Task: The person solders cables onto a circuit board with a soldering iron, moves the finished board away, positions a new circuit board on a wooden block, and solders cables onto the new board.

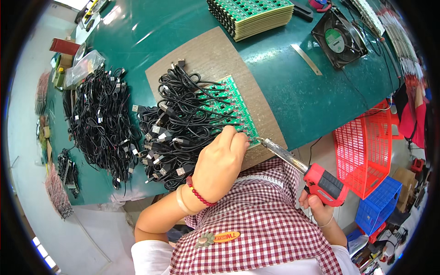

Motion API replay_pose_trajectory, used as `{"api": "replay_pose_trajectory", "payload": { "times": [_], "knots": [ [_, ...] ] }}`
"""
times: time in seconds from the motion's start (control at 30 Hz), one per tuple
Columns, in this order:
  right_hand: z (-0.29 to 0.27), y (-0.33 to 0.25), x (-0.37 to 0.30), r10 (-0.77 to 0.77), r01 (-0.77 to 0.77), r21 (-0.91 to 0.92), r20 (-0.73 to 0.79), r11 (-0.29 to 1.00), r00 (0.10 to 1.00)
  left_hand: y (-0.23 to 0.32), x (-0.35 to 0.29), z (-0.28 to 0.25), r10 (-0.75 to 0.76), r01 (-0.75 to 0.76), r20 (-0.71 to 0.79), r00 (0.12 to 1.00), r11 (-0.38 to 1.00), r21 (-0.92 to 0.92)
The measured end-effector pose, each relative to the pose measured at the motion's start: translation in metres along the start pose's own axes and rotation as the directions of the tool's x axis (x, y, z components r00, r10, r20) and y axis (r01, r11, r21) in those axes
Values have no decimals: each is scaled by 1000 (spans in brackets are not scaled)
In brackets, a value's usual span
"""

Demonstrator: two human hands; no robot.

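Observation:
A green circuit board point(243, 112) lies on a brown board. Black USB cables point(183, 98) run to it in a row, their ends attached along it. My left hand point(222, 156) is closed over the board's near end, pinching the end of a black USB cable; the fingers partly hide it. My right hand point(317, 208) grips the red and black handle of a soldering iron point(286, 156). The iron's tip meets the board's near edge, right beside my left fingertips.
The brown board point(206, 50) rests on a green table point(298, 105). Stacked circuit boards point(261, 23) stand at the far side, near a metal strip point(307, 59) and a black fan point(339, 39). More bundled cables point(101, 119) lie left. Red point(366, 146) and blue baskets point(378, 206) stand right.

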State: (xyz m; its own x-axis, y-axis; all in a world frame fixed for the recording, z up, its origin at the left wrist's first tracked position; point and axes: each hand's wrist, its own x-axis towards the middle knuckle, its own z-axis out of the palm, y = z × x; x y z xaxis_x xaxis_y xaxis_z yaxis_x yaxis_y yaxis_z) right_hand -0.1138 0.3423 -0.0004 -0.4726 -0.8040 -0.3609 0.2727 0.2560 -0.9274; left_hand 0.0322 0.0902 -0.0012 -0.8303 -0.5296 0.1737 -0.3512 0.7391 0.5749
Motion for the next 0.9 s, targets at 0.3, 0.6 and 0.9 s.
{"api": "replay_pose_trajectory", "payload": {
  "times": [0.3,0.6,0.9],
  "knots": [
    [3,-1,2,50,-54,-69,-54,996,997,0,0,0,-1,1,-5,1000,1000,-6],
    [-3,1,-1,57,-56,-260,-5,964,998,-1,0,0,-1,1,0,1000,1000,-2],
    [4,-6,-2,-10,3,-64,-107,998,994,0,0,0,-9,9,9,1000,1000,11]
  ]
}}
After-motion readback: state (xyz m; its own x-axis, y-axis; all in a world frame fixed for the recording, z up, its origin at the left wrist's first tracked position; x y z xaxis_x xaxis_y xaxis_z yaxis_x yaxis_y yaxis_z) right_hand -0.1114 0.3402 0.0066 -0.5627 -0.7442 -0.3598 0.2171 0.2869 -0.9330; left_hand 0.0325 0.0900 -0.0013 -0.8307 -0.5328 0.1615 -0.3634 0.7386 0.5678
